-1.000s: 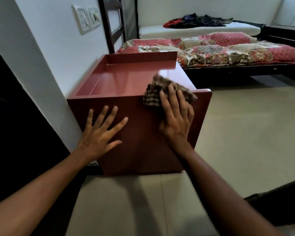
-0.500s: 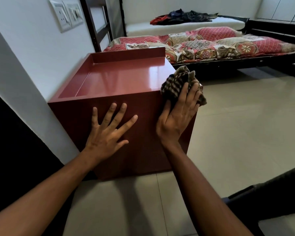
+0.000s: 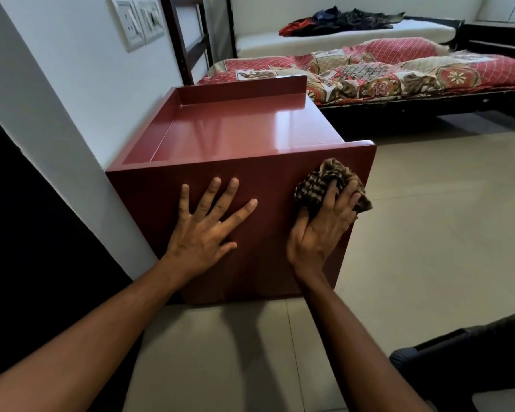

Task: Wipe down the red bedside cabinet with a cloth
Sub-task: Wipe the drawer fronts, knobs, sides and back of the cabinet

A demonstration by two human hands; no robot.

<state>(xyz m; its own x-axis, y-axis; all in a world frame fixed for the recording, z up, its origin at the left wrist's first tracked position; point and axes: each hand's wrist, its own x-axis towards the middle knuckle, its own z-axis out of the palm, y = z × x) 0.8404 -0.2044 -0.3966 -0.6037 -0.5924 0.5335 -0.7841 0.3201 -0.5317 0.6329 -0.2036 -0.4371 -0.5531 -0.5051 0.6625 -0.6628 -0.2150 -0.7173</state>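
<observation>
Right hand point(image 3: 321, 230) grips cloth point(image 3: 318, 181) against cabinet point(image 3: 149, 200) beside flat left hand point(image 3: 201, 233).

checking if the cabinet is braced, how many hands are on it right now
2. The left hand lies flat, fingers spread, mid-panel on the red cabinet; the right hand holds the checked cloth against the panel near its right edge.
</observation>
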